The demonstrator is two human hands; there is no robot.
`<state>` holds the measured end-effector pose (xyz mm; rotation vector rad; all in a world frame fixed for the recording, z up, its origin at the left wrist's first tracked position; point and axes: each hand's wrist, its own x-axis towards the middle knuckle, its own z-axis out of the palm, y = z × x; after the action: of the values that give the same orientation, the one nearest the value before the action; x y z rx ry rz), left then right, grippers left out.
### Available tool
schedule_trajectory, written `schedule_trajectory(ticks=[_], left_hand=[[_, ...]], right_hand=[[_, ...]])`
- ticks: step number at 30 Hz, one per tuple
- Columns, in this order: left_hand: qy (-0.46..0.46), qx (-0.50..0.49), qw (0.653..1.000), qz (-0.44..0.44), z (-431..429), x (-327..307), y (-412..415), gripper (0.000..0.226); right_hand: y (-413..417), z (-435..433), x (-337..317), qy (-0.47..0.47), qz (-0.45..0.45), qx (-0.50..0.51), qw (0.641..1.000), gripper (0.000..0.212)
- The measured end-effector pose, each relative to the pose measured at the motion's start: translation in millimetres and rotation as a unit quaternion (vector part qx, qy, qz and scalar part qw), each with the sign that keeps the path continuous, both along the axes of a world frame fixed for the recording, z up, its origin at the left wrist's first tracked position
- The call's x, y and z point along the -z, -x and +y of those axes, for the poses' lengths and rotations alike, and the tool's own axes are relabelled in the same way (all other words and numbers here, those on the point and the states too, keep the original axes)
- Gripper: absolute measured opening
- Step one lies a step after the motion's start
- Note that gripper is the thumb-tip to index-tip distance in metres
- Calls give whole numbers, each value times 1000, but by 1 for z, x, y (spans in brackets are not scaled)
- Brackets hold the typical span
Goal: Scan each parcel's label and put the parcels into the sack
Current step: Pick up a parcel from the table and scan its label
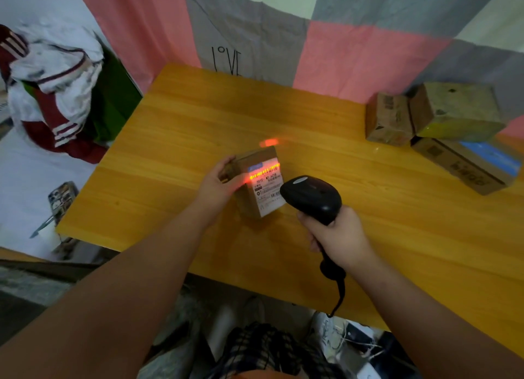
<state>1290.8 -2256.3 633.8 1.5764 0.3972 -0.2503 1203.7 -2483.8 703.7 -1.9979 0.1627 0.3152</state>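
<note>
- The bench carries everything; three waiting boxes sit well apart from both hands, off past the right hand's knuckles.
- The small box stands on the bench, its side against the left hand. The left fingers curl closed round its far edge. It looks stiff and light, so one hand gripping opposite cardboard sides should do; tape may be slick.
- The scanner is wrapped tightly by the right hand, nose just beside the box.
- The label faces the scanner, red beam across it, so fingers should stay clear.
- The sack cannot be picked out.
</note>
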Motion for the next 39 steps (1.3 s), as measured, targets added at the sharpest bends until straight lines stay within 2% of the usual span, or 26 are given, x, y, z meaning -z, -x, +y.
schedule_trajectory(ticks=[11,18,21,25,29,31,33,36,39], left_hand=[[19,-16,1000,-11,-2,-4,10,53],[23,-64,995,-68,11,-28,58,51],[-4,-140,985,-100,31,-39,95,58],[-27,-310,948,-70,64,-44,160,73],[-62,-475,877,-40,93,-38,240,84],[-81,-533,842,-21,105,-32,281,82],[-96,-574,813,-6,120,-25,317,83],[-204,-563,799,48,157,-10,357,95],[-375,-442,805,128,199,12,379,104]], right_hand=[[8,-1,1,-37,10,8,999,16],[5,21,-2,-88,15,-91,992,9],[6,47,-6,-115,-3,-161,980,21],[14,94,-7,-111,1,-285,952,18],[38,146,1,-95,6,-380,920,16],[53,170,10,-77,25,-428,900,9],[66,192,20,-53,43,-472,879,11],[82,225,37,-40,69,-506,859,21],[93,259,56,-22,77,-517,852,36]])
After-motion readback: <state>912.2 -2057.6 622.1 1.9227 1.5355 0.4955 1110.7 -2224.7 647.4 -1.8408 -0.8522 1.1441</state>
